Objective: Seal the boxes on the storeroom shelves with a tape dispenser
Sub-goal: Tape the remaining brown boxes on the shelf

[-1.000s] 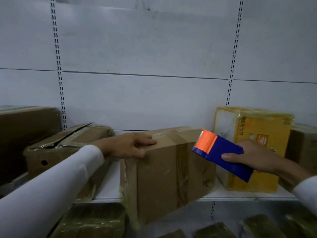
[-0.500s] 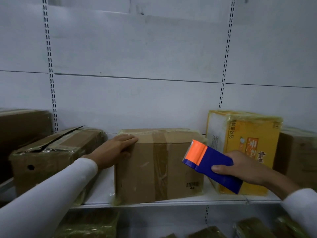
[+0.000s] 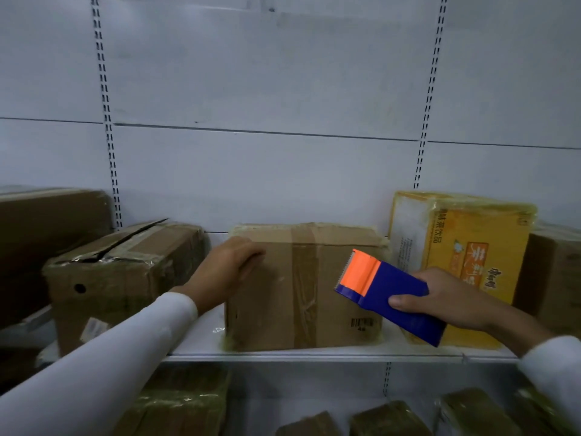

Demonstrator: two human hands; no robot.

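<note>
A white shelf (image 3: 314,352) carries three brown cardboard boxes (image 3: 301,287) and a yellow carton (image 3: 471,247) between them.

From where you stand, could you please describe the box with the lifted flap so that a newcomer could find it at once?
Look along the white shelf that holds the cartons. Left of the middle brown box, on whose top corner the left hand rests, stands another brown box set at an angle. Unlike its neighbours, its top flap stands up, leaving a dark gap, and its front has a round hole.
</note>
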